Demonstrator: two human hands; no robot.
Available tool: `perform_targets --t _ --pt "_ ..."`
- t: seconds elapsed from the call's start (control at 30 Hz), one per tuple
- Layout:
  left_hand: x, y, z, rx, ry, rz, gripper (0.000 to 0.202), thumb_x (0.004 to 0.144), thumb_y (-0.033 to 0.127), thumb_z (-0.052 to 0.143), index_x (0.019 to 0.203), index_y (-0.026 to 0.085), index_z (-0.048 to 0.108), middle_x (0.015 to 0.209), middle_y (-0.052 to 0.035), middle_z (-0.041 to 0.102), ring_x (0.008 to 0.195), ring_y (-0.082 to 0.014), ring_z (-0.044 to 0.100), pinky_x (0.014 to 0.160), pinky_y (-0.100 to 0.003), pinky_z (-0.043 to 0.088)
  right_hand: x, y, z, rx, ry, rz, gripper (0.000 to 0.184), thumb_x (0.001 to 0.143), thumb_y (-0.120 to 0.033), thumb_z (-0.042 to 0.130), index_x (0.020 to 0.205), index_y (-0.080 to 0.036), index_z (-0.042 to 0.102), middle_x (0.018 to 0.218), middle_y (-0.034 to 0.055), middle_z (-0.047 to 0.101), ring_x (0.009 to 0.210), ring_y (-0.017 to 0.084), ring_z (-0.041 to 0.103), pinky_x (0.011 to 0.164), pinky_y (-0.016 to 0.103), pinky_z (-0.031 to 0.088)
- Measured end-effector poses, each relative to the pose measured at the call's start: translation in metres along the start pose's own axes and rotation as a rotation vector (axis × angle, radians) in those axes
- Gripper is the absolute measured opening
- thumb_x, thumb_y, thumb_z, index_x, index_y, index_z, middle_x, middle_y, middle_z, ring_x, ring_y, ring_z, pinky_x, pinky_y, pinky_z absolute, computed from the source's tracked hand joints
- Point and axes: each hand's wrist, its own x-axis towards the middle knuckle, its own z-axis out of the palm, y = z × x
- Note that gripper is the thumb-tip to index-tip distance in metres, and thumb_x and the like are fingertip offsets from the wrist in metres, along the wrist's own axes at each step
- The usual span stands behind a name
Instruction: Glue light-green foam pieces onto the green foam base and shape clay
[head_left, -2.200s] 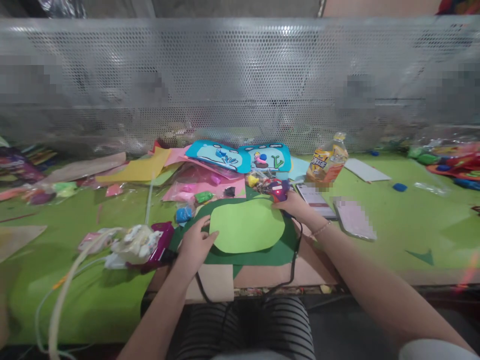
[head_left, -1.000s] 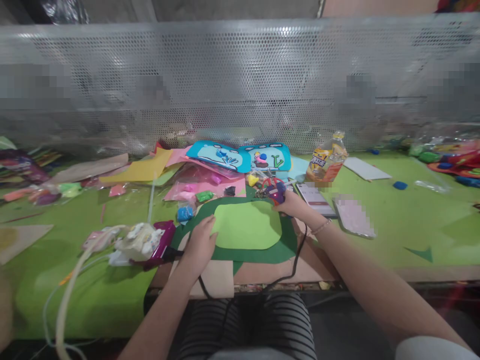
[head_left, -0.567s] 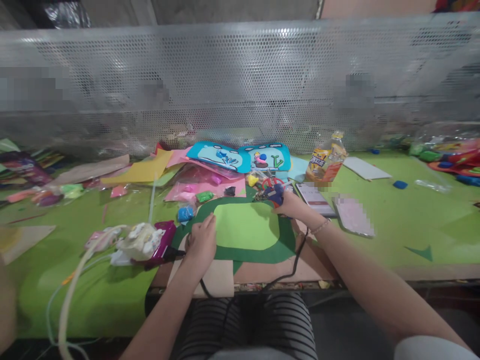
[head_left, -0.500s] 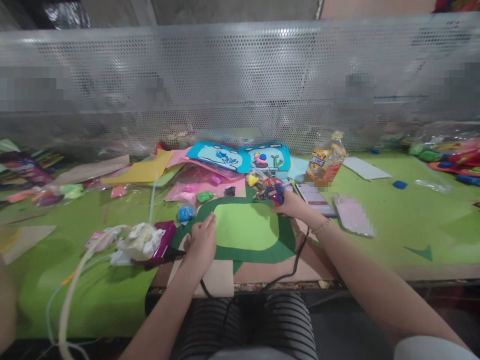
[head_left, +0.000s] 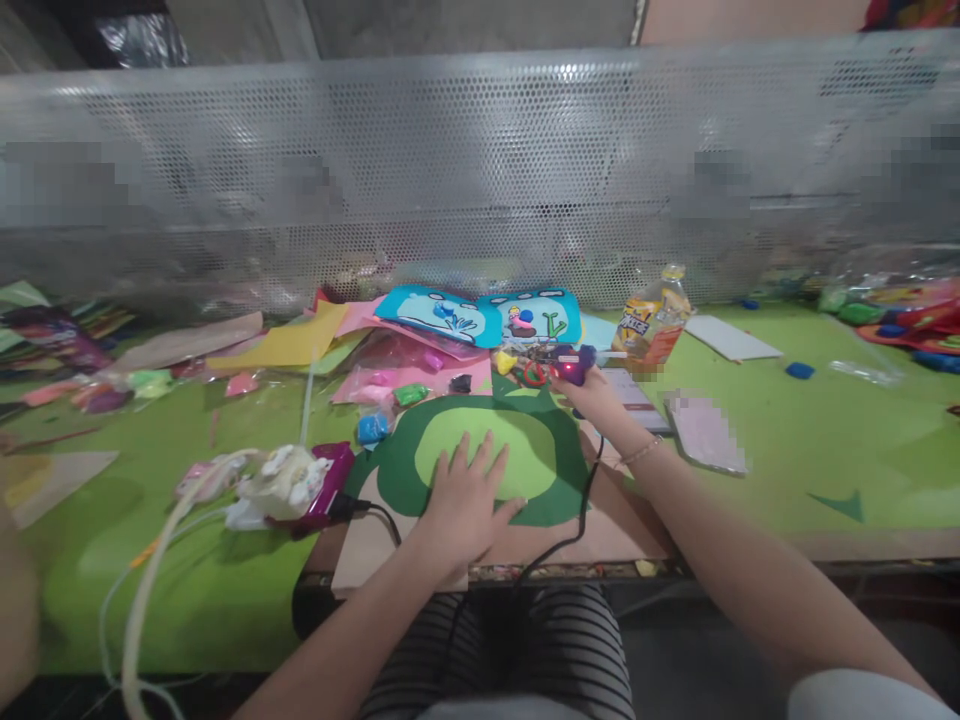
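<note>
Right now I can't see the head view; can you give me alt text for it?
A person's left hand is spread flat on light green paper atop dark green paper, while the right hand grips a purple glue gun. Beyond are two blue pictures, with a phone and a bottle to the right.

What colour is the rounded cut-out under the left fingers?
The cut-out is light green, on darker green paper; best seen in the head view.
</note>
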Motion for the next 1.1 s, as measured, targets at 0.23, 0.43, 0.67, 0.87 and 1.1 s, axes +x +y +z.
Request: perform_targets --t 0.23,0.43,0.67,0.87,1.1 --pt "0.003 0.009 0.004 -0.052 -0.069 -0.069 0.067 0.085 0.063 0.028 0.142 0.029 0.03 0.152 -0.0061 0.021 0.137 -0.0357 0.019 0.105 -0.06 0.021 -0.002 -0.002 0.006 0.145 -0.024 0.166 0.022 0.072 -0.029 0.064 0.088 -0.015 0.059 0.079 0.0063 0.067 0.067 0.016 0.063 0.054 0.023 0.05" --pt "0.004 0.008 0.011 -0.073 -0.035 -0.103 0.07 0.083 0.065 0.029 0.143 0.028 0.03 0.151 -0.0078 0.022 0.137 -0.0361 0.02 0.104 -0.061 0.02 0.0 0.007 0.017 0.23 -0.115 0.237 0.023 0.074 -0.026 0.065 0.093 -0.014 0.057 0.084 0.008 0.068 0.075 0.016 0.066 0.054 0.02 0.051" --pt "0.006 0.01 0.011 -0.087 -0.027 -0.127 0.071 0.082 0.066 0.029 0.143 0.03 0.029 0.151 -0.0075 0.023 0.137 -0.0365 0.02 0.103 -0.061 0.021 -0.002 0.003 0.014 0.155 -0.142 0.22 0.019 0.073 -0.023 0.064 0.088 -0.014 0.058 0.081 0.008 0.069 0.069 0.015 0.064 0.054 0.021 0.05" --pt "0.009 0.012 0.009 -0.084 -0.017 -0.14 0.071 0.082 0.067 0.026 0.143 0.029 0.029 0.151 -0.0078 0.024 0.136 -0.0362 0.022 0.102 -0.06 0.023 -0.003 0.004 0.013 0.059 -0.153 0.188 0.019 0.071 -0.027 0.065 0.083 -0.014 0.059 0.078 0.0069 0.07 0.067 0.015 0.063 0.055 0.022 0.048" --pt "0.008 0.009 0.013 -0.098 0.004 -0.13 0.071 0.082 0.067 0.025 0.142 0.03 0.031 0.151 -0.0069 0.024 0.137 -0.0354 0.021 0.104 -0.06 0.02 -0.004 0.003 0.013 0.033 -0.174 0.146 0.023 0.075 -0.021 0.056 0.097 -0.016 0.054 0.09 0.0059 0.067 0.077 0.015 0.065 0.063 0.022 0.051"
